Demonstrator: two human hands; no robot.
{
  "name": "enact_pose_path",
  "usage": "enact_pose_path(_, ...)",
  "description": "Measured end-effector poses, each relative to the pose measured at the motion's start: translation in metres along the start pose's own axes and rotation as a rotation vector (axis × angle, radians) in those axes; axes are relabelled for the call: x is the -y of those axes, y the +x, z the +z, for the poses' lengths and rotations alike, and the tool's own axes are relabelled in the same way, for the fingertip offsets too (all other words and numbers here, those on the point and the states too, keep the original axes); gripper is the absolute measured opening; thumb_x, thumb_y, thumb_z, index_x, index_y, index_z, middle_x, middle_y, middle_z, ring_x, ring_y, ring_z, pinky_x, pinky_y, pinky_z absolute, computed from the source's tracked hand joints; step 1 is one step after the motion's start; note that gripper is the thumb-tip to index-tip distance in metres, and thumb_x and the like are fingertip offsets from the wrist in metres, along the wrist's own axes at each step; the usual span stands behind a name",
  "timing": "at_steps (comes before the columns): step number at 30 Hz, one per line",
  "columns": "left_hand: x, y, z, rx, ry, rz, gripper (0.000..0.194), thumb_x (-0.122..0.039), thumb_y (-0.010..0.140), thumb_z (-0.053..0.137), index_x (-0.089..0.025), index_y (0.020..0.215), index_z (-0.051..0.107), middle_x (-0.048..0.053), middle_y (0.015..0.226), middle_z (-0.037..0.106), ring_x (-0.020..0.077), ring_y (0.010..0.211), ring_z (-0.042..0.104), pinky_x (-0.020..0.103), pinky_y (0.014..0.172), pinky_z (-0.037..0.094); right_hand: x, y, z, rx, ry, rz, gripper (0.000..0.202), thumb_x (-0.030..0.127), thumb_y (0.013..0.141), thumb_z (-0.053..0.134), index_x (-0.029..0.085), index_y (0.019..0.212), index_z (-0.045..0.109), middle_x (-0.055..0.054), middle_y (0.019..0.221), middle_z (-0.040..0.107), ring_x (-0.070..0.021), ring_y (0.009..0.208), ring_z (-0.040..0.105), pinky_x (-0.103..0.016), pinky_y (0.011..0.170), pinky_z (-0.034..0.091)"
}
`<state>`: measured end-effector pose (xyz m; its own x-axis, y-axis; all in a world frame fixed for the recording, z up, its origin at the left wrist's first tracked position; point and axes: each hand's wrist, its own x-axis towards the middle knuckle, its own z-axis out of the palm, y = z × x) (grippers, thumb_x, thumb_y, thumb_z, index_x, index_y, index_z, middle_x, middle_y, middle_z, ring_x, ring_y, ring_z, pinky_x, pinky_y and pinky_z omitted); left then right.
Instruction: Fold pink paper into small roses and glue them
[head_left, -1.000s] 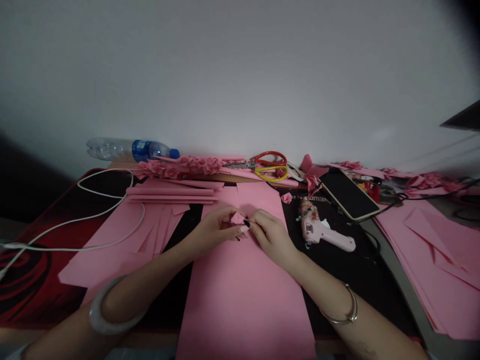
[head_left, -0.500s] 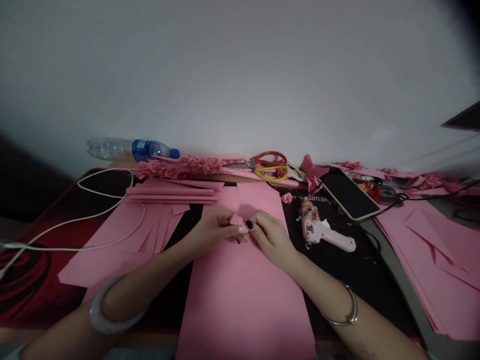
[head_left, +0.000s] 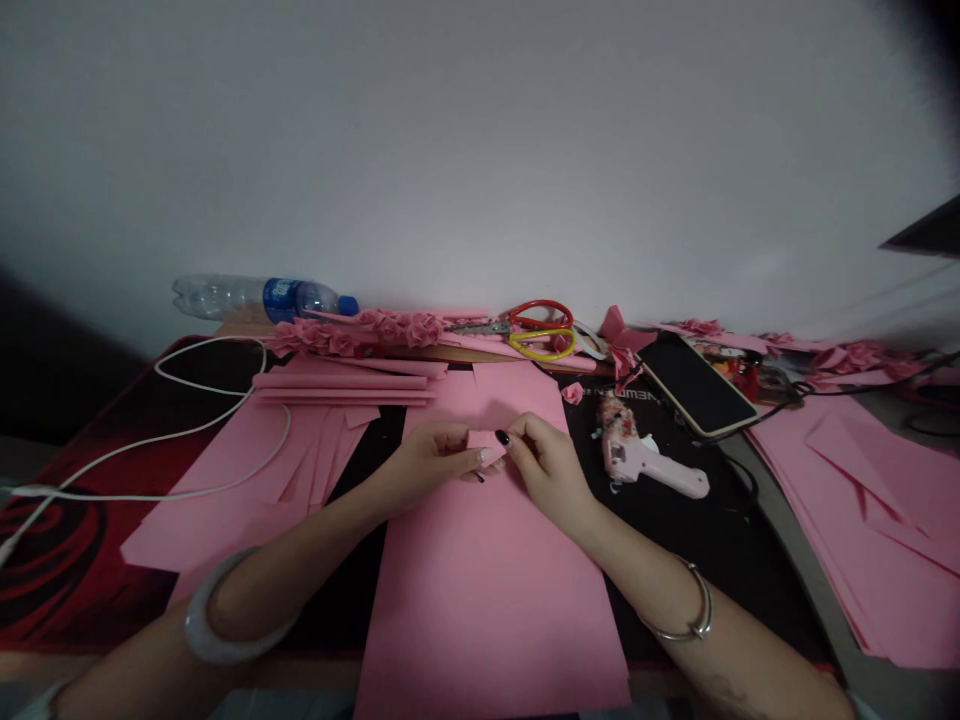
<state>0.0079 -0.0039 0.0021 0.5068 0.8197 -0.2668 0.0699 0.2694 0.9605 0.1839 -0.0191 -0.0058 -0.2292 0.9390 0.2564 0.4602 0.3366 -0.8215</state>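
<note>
We faced a grey wall (head_left: 480, 150) beyond a desk with a black and red mat (head_left: 735, 545), a long pink sheet (head_left: 495, 600) lying down its middle. Above that sheet, between our two hands, was a small folded paper (head_left: 481, 437). Our left hand (head_left: 429, 462) was nearly closed, its thumb and fingers pinching the paper from the left. Our right hand (head_left: 553, 468) had its fingers curled in, and thumb and forefinger gripped the paper's right edge.

Just beyond the right hand we had a paper rose (head_left: 572, 393); to its right and nearer lay the glue gun (head_left: 652, 466), with the phone (head_left: 697, 388) farther right. Scissors (head_left: 512, 326) rested at the far edge, right of some paper flowers (head_left: 424, 330). On the far left a bottle (head_left: 240, 298) lay on its side, and a white cable (head_left: 135, 497) crossed the near left.
</note>
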Motion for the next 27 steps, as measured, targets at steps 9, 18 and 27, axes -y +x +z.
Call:
enact_pose_path(9,0.009,0.001,0.002,-0.063,-0.021,-0.045,0.023,-0.034,0.074,0.066,-0.012,0.079,0.069,0.008,0.072,0.073,0.0177,0.066,0.069,0.027,0.064,0.055,0.005,-0.001,0.0,-0.137,0.087,-0.034,0.008,0.013,0.081,0.055,0.02,0.085,0.054,-0.005,0.089,0.053,-0.0159,0.077,0.052,-0.026,0.062,0.042)
enact_pose_path(18,0.002,-0.001,0.006,-0.137,0.033,-0.004,0.018,-0.029,0.071,0.068,-0.011,0.071,0.071,0.005,0.061,0.071,0.0201,0.065,0.069,0.029,0.063,0.055,0.008,-0.002,0.001,-0.106,0.072,-0.086,0.014,0.01,0.079,0.058,0.021,0.088,0.06,-0.008,0.106,0.051,-0.0197,0.094,0.054,-0.025,0.058,0.044)
enact_pose_path(27,0.006,0.0,0.004,-0.075,-0.002,-0.025,0.017,-0.028,0.073,0.066,-0.013,0.077,0.072,0.006,0.066,0.072,0.0182,0.065,0.07,0.027,0.063,0.055,0.011,-0.002,0.001,-0.101,0.136,-0.089,0.01,0.011,0.078,0.059,0.02,0.08,0.06,-0.008,0.102,0.051,-0.019,0.09,0.055,-0.027,0.063,0.046)
